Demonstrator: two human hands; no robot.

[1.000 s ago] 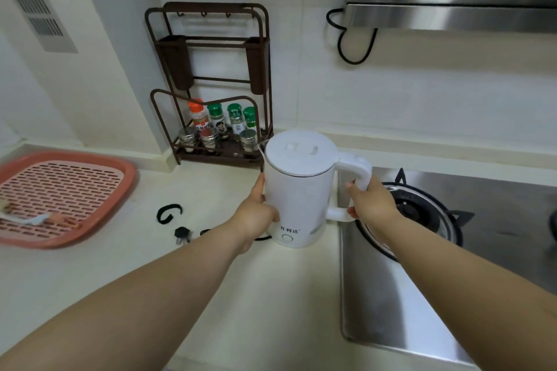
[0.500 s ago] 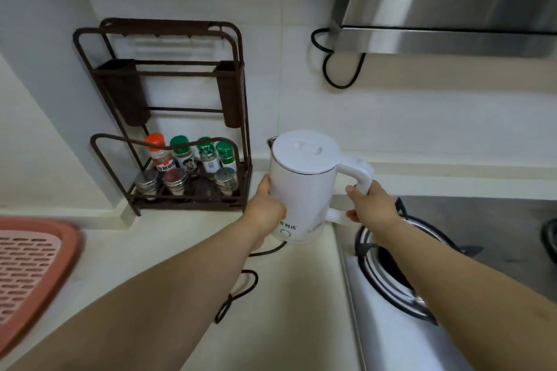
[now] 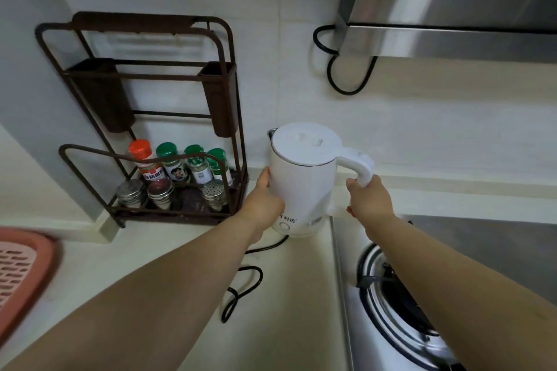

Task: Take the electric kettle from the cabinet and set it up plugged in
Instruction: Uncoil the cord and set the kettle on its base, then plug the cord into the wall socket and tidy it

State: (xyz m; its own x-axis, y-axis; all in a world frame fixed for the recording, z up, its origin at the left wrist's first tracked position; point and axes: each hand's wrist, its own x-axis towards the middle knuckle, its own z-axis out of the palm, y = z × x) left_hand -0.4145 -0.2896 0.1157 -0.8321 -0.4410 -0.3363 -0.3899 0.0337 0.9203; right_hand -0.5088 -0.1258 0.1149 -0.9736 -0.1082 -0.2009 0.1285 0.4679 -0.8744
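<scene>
Placement step: white plastic electric kettle (image 3: 301, 178) at back of cream table (image 3: 286, 310), beside brown wire spice rack (image 3: 150, 117). My left hand (image 3: 263, 203) cups its body; right hand (image 3: 369, 202) grips handle. Black cord (image 3: 241, 289) lies loose; plugging in presumably follows.

We note cream countertop (image 3: 168, 253) bearing: white kettle (image 3: 301, 178) upright at back edge, black cord (image 3: 241, 289) looped in front, brown spice rack (image 3: 180, 214) at corner, pink tray (image 3: 27, 274) left, steel hob (image 3: 482, 250) right.
</scene>
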